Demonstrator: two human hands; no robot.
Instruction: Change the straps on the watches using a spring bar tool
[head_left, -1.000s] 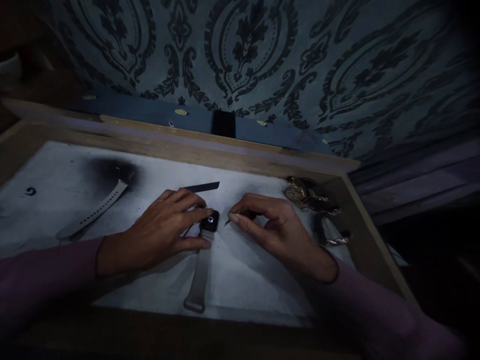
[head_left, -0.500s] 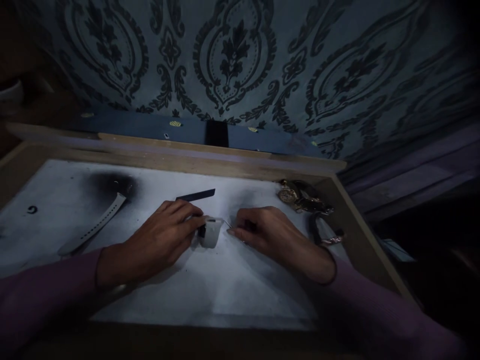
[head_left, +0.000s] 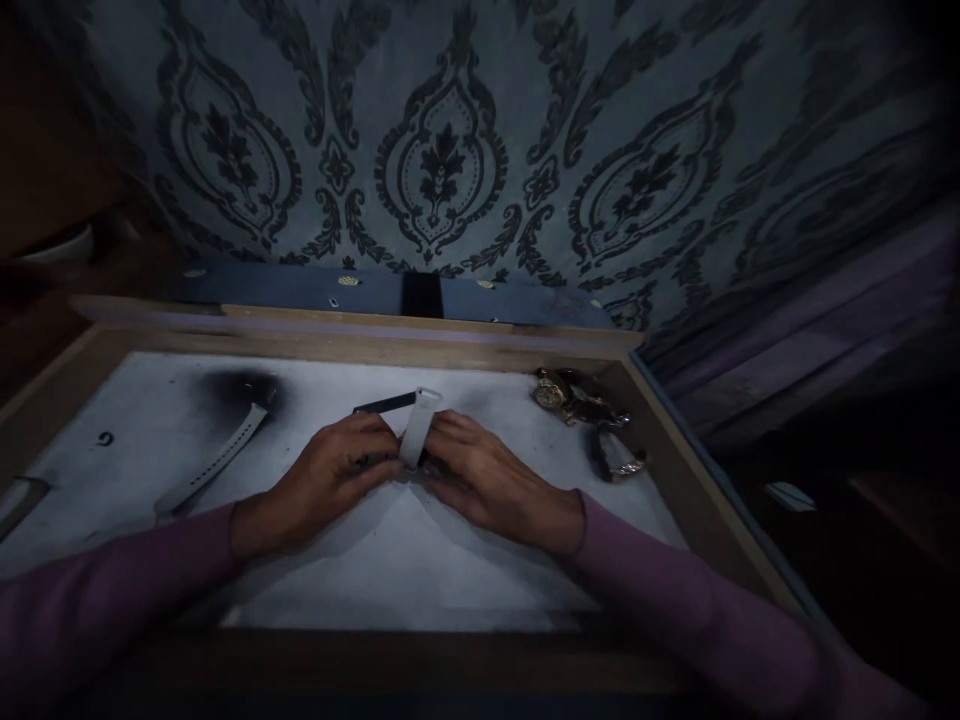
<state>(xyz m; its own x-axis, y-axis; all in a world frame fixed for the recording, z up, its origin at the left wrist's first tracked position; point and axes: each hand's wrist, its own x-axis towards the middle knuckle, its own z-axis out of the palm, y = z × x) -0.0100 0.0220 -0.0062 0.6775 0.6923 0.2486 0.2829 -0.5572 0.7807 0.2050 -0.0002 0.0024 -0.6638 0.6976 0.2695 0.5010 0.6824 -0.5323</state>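
Note:
In the middle of the white-lined tray, my left hand [head_left: 322, 475] is closed on a white watch strap [head_left: 418, 430], which stands upright with a small buckle-like top end. A dark piece shows at its lower left, between my left fingers, too dim to make out. My right hand [head_left: 495, 478] is closed against the strap's right side, its fingertips partly hidden behind it. Whether the right fingers hold something else too, I cannot tell. Just behind my left fingers lies a dark flat strip [head_left: 384, 404].
Another white strap with holes [head_left: 217, 455] lies at left, near a dark smudge [head_left: 232, 385]. Gold-toned watches [head_left: 551, 392] and a dark-strapped watch [head_left: 615, 460] sit by the right wall. A wooden rim [head_left: 375, 340] surrounds the tray; patterned fabric [head_left: 442, 170] rises behind.
My right hand has moved left onto the strap; the thin metal piece at its fingertips no longer shows. The strap is now more upright. The camera view has shifted slightly.

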